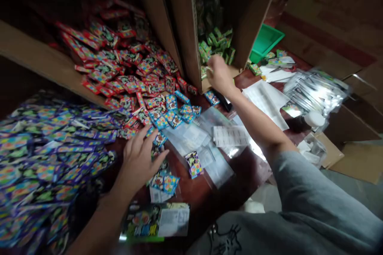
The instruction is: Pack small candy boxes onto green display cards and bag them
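My left hand (139, 159) hovers palm down with its fingers apart, over blue packets (163, 117) and beside a clear bag holding blue packets (165, 182). At the mouth of a cardboard box, my right hand (220, 73) has its fingers curled by a pile of green packets (217, 42); what they hold, if anything, is too small to tell. Red packets (119, 63) spill out of another box at the left. Purple packets (54, 159) form a wide heap at the lower left. A single purple packet (194, 164) lies on clear plastic bags (215, 163).
A green tray (266, 42) stands behind the right box. Printed paper (266, 101), a stack of silvery plastic sleeves (317, 89) and a white-capped bottle (312, 120) are at the right. A printed card package (157, 221) lies near the front edge. Cardboard walls (182, 28) rise between the piles.
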`<state>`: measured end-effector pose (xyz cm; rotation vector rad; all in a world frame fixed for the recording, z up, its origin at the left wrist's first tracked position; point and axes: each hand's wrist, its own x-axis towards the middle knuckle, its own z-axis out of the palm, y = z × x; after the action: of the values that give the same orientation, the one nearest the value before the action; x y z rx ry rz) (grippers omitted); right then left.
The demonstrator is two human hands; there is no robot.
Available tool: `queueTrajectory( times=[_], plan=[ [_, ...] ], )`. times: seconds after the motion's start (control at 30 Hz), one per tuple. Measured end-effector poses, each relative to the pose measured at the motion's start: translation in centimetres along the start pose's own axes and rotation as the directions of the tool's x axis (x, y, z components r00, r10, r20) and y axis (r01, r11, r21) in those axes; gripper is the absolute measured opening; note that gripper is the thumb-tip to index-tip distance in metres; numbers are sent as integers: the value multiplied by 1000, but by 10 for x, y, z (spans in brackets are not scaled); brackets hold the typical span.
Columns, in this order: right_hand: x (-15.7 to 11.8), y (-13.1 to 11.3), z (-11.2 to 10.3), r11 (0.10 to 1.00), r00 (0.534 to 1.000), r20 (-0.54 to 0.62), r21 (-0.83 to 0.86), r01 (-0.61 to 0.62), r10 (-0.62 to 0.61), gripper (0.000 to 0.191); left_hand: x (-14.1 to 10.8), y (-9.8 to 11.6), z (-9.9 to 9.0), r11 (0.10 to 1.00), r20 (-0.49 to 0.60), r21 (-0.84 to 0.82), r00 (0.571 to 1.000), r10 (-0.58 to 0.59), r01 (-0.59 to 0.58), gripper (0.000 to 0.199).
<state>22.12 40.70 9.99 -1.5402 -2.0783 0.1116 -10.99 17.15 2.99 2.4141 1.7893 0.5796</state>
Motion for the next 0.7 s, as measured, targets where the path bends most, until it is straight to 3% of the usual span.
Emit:
queueTrajectory(
  times=[0.07,0.1,0.17,0.23,0.33,0.4,0.53,0.6,0.7],
  plan=[
    [19,43,-8,977,975,-128,-91,-191,179,37,57,-15,5,999,-39,-5,998,40,-40,60],
    [25,62,-8,959,962,-122,-115,-259,245,38,89,-21,10,999,-59,-7,997,44,-44,59],
    [36,92,1,937,948,-8,-146,-316,319,43,154,-27,23,1000,-87,-20,996,20,-21,59],
    [46,111,18,938,935,125,-154,-312,332,62,212,-27,40,998,-80,-20,995,-63,62,64],
    [65,120,48,957,933,222,-126,-260,283,87,264,-23,65,959,-58,-22,957,-283,282,78],
    [77,120,66,968,932,261,-103,-230,250,91,275,-23,77,935,-63,-49,934,-353,350,75],
    [92,116,77,982,958,219,-82,-168,182,84,260,-34,76,918,-117,-253,932,-344,307,67],
    [89,112,63,986,982,98,-58,-155,160,83,243,-40,62,859,-112,-448,937,-330,249,71],
    [53,98,15,990,991,-37,59,-129,131,78,205,-36,31,698,-21,-695,966,-258,171,73]
  ],
)
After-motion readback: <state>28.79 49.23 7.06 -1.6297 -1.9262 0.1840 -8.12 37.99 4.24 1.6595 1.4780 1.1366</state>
